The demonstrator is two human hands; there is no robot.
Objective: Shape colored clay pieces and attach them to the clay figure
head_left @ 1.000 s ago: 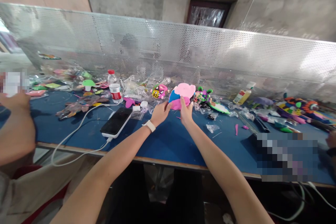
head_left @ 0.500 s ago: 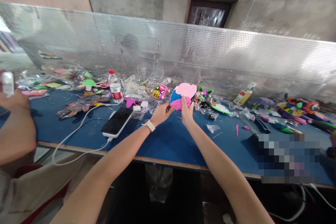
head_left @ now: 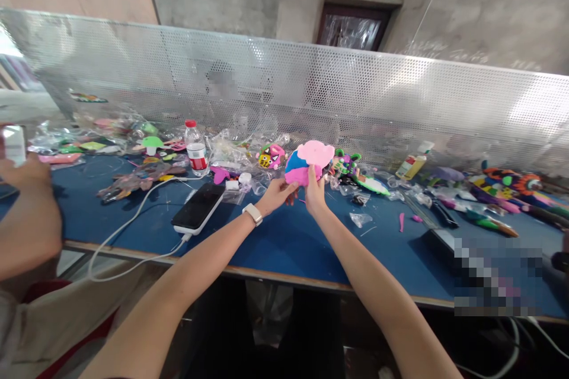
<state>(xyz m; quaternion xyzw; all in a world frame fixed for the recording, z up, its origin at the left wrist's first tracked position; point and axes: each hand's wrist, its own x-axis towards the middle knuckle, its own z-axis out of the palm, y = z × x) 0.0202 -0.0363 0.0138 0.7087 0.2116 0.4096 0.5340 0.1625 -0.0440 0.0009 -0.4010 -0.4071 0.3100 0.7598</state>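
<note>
Both my arms reach forward over a blue table (head_left: 284, 243). My right hand (head_left: 315, 192) is closed on a soft foam figure (head_left: 306, 161) in pink, magenta and blue, held up just above the table. My left hand (head_left: 278, 194), with a white watch on its wrist, sits right beside it, fingers curled against the figure's lower left edge. A black phone (head_left: 198, 207) on a white charging block lies to the left of my left forearm.
Colourful foam shapes and clear plastic bags litter the table's far side along a perforated metal screen (head_left: 311, 95). A water bottle (head_left: 195, 150) stands left of centre, a glue bottle (head_left: 411, 163) at right. Another person's arm (head_left: 26, 213) is at the far left.
My hands and the foam figure have stayed almost in place; my left fingers have shifted slightly lower on the figure's edge. The view has drifted a little.
</note>
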